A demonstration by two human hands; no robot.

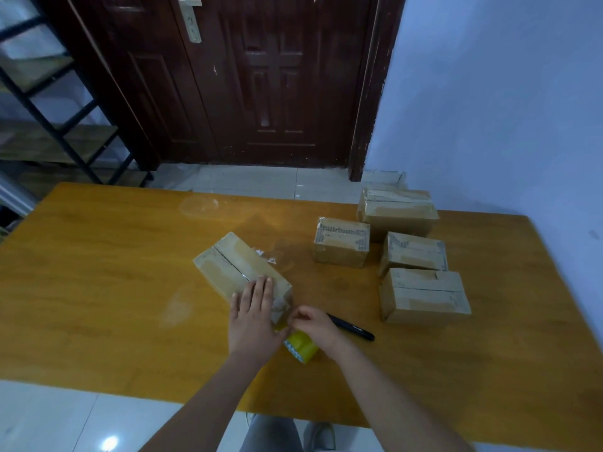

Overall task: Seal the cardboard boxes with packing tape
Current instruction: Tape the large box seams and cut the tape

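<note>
A long cardboard box (228,262) lies slantwise at the table's middle, its top flaps meeting in a seam. My left hand (253,316) presses flat on the box's near end with straight fingers. My right hand (315,324) sits just right of that end, fingers curled round a yellow roll of packing tape (301,349) that rests on the table below both hands. Clear tape seems to run from the roll up onto the box's near corner.
Several more cardboard boxes (421,290) stand in a group at the right of the orange wooden table (98,288). A black marker (352,329) lies just right of my right hand. A dark door and metal shelving stand beyond the table.
</note>
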